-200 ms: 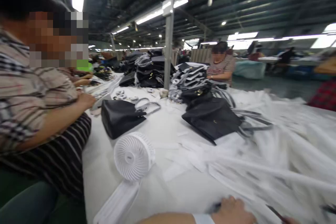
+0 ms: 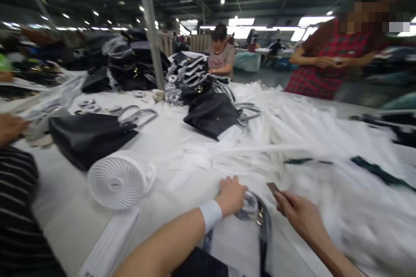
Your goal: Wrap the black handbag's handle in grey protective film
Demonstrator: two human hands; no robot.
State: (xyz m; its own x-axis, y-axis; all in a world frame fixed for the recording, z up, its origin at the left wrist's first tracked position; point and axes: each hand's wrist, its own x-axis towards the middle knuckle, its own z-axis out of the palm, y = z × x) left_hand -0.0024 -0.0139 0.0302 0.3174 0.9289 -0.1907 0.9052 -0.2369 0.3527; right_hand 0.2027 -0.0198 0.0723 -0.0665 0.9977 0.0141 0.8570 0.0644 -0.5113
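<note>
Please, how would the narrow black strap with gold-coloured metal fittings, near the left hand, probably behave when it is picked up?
The narrow black strap would probably flex rather than stay rigid, since it lies in a curve. The small gold-coloured metal fittings on it may make that part hang a little heavier.

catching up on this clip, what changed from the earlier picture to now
The view swung right. The left hand moved forward and is at a wrapped handle; the right hand came further into view, a flat brown piece in its fingers. Any new grasp is unclear. The white fan stayed on the table.
</note>
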